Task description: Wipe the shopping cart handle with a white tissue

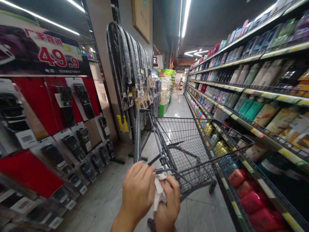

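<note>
A shopping cart with a dark wire basket stands sideways before me, its grey handle bar on the left. My left hand is closed over the near end of that handle. Close beside it, my right hand pinches a crumpled white tissue against the near corner of the cart frame. The tissue's upper edge touches the grey bar there. No goods show in the wire basket. My left fingertips are partly hidden behind the hand.
Shelves of bottles line the right side, close to the basket. Packaged belts hang on a rack by a pillar at left. Boxed belts hang under a price sign. A tiled aisle runs ahead.
</note>
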The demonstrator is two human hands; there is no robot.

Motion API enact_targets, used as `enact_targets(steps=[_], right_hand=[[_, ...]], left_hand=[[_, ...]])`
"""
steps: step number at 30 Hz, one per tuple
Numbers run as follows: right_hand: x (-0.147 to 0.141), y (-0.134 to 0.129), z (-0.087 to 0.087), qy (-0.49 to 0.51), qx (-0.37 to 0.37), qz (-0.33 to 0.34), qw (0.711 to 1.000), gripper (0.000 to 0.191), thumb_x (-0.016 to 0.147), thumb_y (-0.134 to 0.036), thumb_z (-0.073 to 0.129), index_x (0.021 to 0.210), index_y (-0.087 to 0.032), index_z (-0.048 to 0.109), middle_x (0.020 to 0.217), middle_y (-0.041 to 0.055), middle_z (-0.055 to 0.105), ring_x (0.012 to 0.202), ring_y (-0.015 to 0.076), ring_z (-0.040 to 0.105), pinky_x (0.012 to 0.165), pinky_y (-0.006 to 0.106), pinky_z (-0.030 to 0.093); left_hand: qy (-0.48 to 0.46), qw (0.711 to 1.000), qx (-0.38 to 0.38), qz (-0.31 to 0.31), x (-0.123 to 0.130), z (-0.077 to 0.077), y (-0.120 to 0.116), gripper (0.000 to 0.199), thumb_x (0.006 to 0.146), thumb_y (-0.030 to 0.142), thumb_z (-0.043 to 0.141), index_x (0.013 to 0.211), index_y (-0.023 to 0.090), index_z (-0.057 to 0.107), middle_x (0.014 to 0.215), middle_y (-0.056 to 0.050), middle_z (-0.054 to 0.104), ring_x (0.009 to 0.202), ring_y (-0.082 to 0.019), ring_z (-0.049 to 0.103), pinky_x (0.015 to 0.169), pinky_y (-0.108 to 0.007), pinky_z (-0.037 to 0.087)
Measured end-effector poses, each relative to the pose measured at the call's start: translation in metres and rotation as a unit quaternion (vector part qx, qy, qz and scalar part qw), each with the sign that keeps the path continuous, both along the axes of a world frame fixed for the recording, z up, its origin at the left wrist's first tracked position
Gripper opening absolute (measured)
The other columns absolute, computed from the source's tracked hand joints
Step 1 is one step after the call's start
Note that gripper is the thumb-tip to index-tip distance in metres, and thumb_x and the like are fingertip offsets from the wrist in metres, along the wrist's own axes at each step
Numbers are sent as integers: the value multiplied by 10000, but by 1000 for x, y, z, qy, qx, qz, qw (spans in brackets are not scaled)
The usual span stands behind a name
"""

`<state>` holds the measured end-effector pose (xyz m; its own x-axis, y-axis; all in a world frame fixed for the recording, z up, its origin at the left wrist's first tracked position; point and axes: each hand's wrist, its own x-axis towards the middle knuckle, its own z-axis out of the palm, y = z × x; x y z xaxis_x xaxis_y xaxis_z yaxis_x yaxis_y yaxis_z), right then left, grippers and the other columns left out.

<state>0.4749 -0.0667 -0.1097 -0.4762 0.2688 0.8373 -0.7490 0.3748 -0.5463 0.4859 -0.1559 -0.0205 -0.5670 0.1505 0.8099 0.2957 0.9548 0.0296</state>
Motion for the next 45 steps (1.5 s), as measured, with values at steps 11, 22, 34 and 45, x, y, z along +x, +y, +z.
enact_targets(steps=[11, 22, 34, 45], right_hand=[[-6, 24, -47, -114, -7, 6, 993, 282, 787, -45, 443, 887, -199, 657, 918, 62, 619, 879, 181, 608, 796, 321, 489], [-6, 59, 49, -96, 8, 20, 995, 326, 829, -147, 490, 1139, -187, 584, 1091, 104, 608, 1040, 230, 557, 903, 394, 423], [-18, 44, 61, -53, 85, 69, 993, 182, 860, -133, 547, 981, -194, 668, 968, 72, 686, 917, 196, 611, 827, 361, 460], [-49, 85, -13, -52, 120, -19, 991, 275, 854, -89, 491, 1031, -193, 674, 1034, 95, 680, 958, 209, 596, 818, 374, 454]], left_hand=[[5, 1000, 7, 6, -4, 1, 1, 162, 868, 177, 459, 781, 184, 595, 668, -9, 603, 692, -166, 539, 813, -339, 457], [27, 999, 6, 21, -5, -2, 6, 148, 846, 155, 482, 757, 181, 597, 648, -10, 585, 679, -161, 515, 817, -336, 457], [21, 999, 6, 24, -3, -2, 7, 156, 847, 165, 475, 766, 185, 607, 641, -8, 579, 671, -163, 522, 823, -342, 466], [33, 999, -5, 14, -5, -2, 1, 135, 836, 163, 494, 775, 187, 613, 648, -1, 607, 661, -155, 541, 815, -332, 475]])
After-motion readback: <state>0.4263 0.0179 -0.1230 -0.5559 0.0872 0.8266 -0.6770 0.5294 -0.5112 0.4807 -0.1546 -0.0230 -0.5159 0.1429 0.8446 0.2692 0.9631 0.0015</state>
